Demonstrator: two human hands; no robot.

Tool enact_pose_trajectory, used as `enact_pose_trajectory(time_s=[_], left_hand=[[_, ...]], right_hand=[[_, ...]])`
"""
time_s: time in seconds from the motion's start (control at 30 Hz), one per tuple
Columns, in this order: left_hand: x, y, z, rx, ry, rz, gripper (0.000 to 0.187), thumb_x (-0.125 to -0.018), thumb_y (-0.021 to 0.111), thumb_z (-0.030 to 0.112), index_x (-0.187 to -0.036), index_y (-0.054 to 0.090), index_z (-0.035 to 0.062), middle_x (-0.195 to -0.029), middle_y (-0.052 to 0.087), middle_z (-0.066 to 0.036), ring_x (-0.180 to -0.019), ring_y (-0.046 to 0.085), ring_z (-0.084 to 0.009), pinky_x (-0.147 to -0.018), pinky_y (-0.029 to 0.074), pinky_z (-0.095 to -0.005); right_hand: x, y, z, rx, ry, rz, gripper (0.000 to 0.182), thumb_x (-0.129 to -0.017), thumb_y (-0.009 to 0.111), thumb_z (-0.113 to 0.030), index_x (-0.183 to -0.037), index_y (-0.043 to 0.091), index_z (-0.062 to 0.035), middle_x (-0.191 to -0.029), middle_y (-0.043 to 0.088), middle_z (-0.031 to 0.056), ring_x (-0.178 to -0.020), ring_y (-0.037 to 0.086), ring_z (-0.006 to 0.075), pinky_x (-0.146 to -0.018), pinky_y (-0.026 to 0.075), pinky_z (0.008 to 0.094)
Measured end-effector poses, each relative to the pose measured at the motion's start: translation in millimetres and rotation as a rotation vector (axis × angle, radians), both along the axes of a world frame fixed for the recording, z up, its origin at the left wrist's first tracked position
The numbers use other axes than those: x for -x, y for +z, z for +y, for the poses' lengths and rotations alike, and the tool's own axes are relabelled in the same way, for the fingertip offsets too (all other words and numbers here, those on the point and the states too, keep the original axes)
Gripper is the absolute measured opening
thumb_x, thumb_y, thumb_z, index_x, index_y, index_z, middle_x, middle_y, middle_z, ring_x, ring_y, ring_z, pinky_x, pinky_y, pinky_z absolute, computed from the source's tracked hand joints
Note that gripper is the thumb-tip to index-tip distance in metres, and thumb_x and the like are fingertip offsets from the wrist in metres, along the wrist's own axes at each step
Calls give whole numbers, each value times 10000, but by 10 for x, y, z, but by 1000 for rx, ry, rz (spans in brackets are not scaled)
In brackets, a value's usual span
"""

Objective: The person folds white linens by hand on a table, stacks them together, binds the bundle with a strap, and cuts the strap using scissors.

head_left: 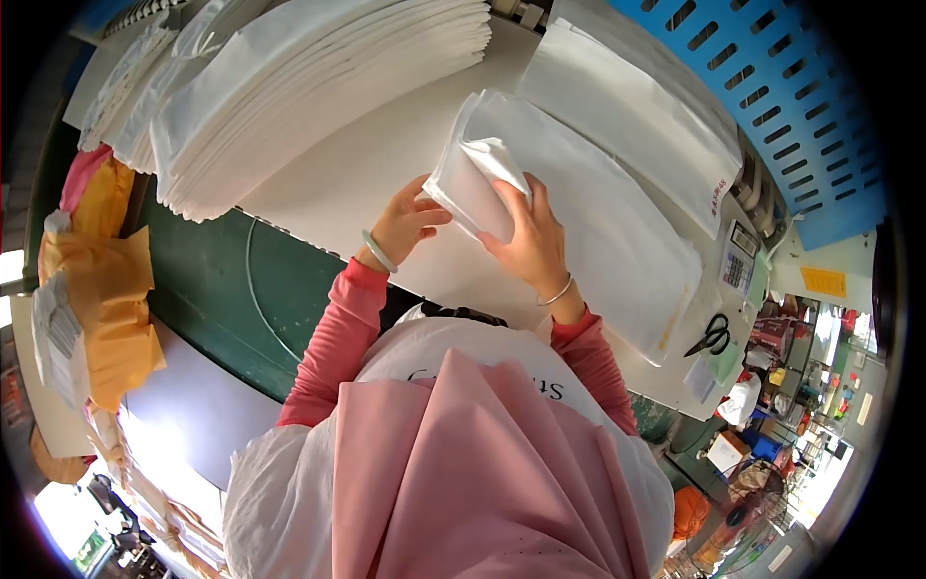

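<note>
A bundle of thin white sheets (473, 188), possibly flat bags, is lifted and curled up at its near end on the pale worktop. My right hand (531, 236) grips the curled edge, fingers over the top and thumb on the near side. At the bundle's left edge is my left hand (410, 227), its fingers bent and apart, the fingertips at or just beside the sheets. Some fingertips are hard to make out against the white. Beneath and to the right, more white sheets (598, 222) lie flat.
A thick fanned stack of white sheets (318, 96) fills the upper left. Another white pile (632, 116) lies at the back right, below a blue slotted panel (762, 92). Black-handled scissors (712, 336) and a calculator (740, 256) sit at the right edge. Yellow packaging (101, 289) hangs on the left.
</note>
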State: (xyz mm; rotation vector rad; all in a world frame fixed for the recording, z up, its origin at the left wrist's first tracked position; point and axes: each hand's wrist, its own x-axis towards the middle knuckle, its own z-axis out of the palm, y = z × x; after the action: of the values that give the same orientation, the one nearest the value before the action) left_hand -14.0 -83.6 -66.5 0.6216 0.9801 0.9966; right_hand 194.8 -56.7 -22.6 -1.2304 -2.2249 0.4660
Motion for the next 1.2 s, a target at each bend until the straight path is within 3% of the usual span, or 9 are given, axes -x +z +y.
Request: enact_pose_trajectory(time_s=[0.1,0.17,0.47,0.67,0.7,0.8,0.93,1.13,1.2], left_hand=[[-41,-36,101,-289,10,76,434,-803,586,19,-1221,472,32,-1026,607,-39,-970,556,-142,-818,458,-262],[-110,-4,163,-323,59,145,410,-786,590,-13,-1181,485,9,-981,622,-62,-938,574,-142,-802,469,-271],[-299,151,438,-479,27,389,313,-731,675,26,-1011,536,7,-844,638,-63,-780,601,-126,-692,474,-261],[-387,213,605,-547,9,406,235,-680,668,34,-886,555,13,-747,592,-20,-694,553,-107,-639,447,-247],[-403,215,628,-552,8,382,219,-674,662,33,-864,554,11,-735,581,-14,-681,543,-107,-636,445,-247],[-439,284,677,-573,5,386,206,-667,653,25,-840,544,6,-718,555,-10,-672,526,-109,-623,442,-249],[-476,394,727,-615,-24,422,206,-660,657,23,-832,545,-1,-726,551,-11,-670,512,-107,-617,437,-247],[-484,415,757,-637,-40,420,203,-656,654,16,-829,549,-7,-730,541,-8,-662,493,-103,-616,433,-244],[-485,414,761,-641,-37,423,201,-657,650,12,-828,547,-9,-728,534,-7,-659,487,-102,-614,433,-244]], right_hand=[[-153,-49,144,-30,43,69,467,-696,652,-138,-1151,544,-150,-1178,476,116,-861,597,301,-673,517,360],[-196,7,187,-19,54,117,384,-737,604,-131,-1119,570,-149,-1149,498,88,-842,604,282,-675,517,356],[-234,148,169,-99,19,109,432,-726,648,-185,-1142,549,-128,-1178,487,113,-872,599,284,-702,514,355],[-336,113,249,-249,-33,197,334,-705,648,-87,-1024,549,-99,-1256,445,152,-873,602,282,-680,510,352],[-367,107,249,-163,-71,288,257,-712,618,-30,-954,558,-93,-1282,430,171,-889,598,294,-670,506,347],[-424,106,245,-226,-106,203,222,-723,594,3,-922,567,-90,-1297,423,180,-917,588,315,-674,502,358],[-339,218,229,-376,-62,145,207,-777,610,-98,-983,592,-92,-1319,395,205,-1008,570,327,-712,517,341],[-312,262,217,-356,-101,138,266,-793,612,-156,-1039,574,-62,-1325,378,224,-1050,554,330,-737,516,344],[-317,236,208,-261,-119,190,265,-797,617,-142,-1042,571,-52,-1325,375,228,-1111,503,339,-822,465,362]])
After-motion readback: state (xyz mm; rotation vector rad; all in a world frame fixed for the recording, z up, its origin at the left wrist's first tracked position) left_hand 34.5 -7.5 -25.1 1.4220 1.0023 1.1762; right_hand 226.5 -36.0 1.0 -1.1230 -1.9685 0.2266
